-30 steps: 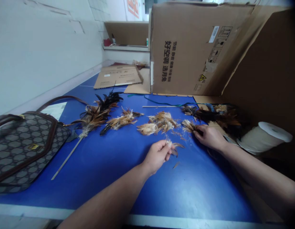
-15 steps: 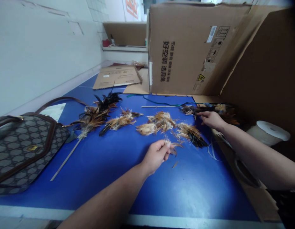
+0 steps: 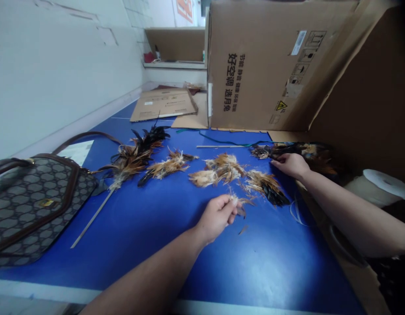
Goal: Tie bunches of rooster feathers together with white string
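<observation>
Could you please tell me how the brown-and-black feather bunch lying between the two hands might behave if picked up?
The feather bunch is probably light, being all thin feathers. It would likely bend, as its plumes look soft and splayed. It may also come apart: I see no tie around it, and stray feather bits lie beside it.

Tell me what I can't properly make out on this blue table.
Head view: the pinched ends of the thin brown feathers, covered by the left hand.
Head view: whether the right hand holds any dark brown-black feathers; the hand itself hides that.
Head view: one end of the brown-trimmed grey patterned handbag, cut off by the left edge.
Head view: part of the white cylindrical spool, behind the right forearm.
</observation>
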Available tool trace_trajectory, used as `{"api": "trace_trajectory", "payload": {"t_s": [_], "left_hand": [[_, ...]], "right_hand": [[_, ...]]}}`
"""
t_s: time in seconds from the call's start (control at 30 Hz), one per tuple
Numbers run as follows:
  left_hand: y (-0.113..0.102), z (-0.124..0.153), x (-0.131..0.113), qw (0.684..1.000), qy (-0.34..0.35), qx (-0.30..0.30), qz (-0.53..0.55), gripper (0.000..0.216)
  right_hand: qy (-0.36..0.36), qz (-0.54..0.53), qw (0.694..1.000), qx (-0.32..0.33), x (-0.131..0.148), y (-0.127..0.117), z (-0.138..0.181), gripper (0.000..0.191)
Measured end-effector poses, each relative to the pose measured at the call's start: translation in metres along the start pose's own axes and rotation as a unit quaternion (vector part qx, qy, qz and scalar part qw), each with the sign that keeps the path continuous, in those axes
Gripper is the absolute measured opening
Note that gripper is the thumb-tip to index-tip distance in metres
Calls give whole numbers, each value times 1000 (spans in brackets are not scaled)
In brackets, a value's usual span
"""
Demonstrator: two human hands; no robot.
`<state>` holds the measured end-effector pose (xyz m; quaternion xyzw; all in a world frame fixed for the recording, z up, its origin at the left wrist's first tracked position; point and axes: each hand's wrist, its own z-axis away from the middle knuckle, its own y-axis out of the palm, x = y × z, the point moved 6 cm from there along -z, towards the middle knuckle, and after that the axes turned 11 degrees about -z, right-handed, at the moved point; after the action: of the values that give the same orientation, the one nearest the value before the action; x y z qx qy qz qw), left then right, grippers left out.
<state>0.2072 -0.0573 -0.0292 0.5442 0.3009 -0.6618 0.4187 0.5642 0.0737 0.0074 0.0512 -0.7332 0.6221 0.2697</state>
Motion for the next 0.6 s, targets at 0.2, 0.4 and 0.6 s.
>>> {"api": "trace_trajectory", "payload": {"t_s": [0.2, 0.4, 0.6], "left_hand": [[0, -1, 5, 1000, -6, 1, -12, 56], [0, -2, 7, 1000, -7, 3, -19, 53], [0, -2, 7, 1000, -6, 7, -18, 45]], "right_hand": [[-9, -15, 1000, 2, 13, 1, -2, 14], [-36, -108, 994, 4, 34, -22, 12, 25], [-80, -397, 914, 17, 67, -53, 24, 47]]}}
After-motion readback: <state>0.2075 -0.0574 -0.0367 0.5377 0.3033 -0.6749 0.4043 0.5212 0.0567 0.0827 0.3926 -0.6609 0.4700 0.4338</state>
